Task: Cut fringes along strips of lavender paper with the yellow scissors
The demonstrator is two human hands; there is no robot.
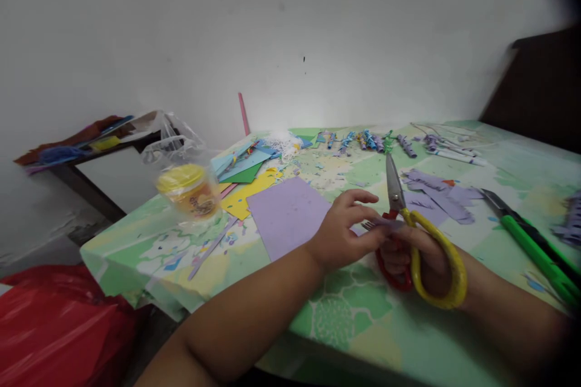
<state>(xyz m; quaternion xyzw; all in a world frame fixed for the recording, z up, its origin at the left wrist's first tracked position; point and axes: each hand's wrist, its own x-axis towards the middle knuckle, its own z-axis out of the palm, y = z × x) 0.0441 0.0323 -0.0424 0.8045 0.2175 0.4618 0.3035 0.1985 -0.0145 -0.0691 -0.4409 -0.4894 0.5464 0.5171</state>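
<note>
My right hand (420,248) is closed around a pair of scissors (438,299) with one yellow and one red handle loop. The blades point up and away from me. A small purple paper strip (390,224) with a fringed edge lies between my two hands. My left hand (345,230) pinches the strip's fringed side between thumb and fingers. The right thumb and fingers press on its other end. Just beyond my left hand, a purple paper sheet (288,211) lies flat. Cut purple paper pieces (442,196) are heaped behind the scissors.
A green utility knife (535,248) lies on the right, its blade pointing away. At the left stands a yellow-lidded tub (188,190) in a clear bag. Fringed paper rolls (370,140) line the back. Paper scraps cover the tablecloth (336,320). A red bag (59,326) sits below left.
</note>
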